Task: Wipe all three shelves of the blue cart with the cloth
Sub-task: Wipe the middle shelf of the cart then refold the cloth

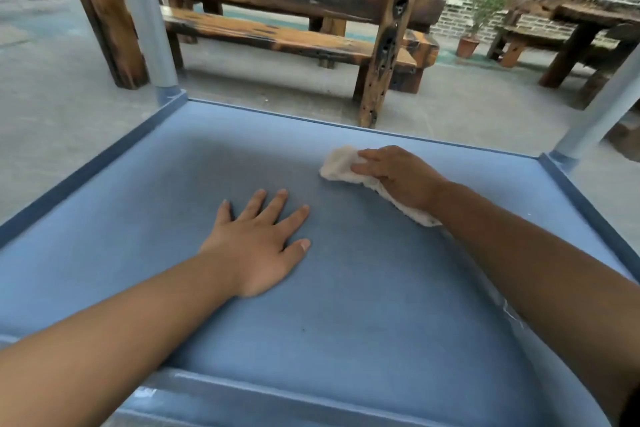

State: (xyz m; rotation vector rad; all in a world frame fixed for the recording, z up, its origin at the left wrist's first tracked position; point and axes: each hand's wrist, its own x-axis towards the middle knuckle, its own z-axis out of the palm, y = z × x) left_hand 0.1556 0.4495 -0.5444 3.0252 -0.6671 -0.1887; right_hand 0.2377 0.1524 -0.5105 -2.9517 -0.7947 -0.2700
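Observation:
A blue cart shelf with a raised rim fills the lower part of the head view. My left hand lies flat on the shelf's middle, fingers spread and straight. My right hand holds a crumpled white cloth against the shelf near the far rim; the cloth sticks out past my fingers on the left and trails under my wrist. Other shelves of the cart are out of view.
Grey cart posts rise at the far left corner and far right corner. Beyond the cart stand a dark wooden bench, a wooden table, a potted plant and a brick wall on concrete floor.

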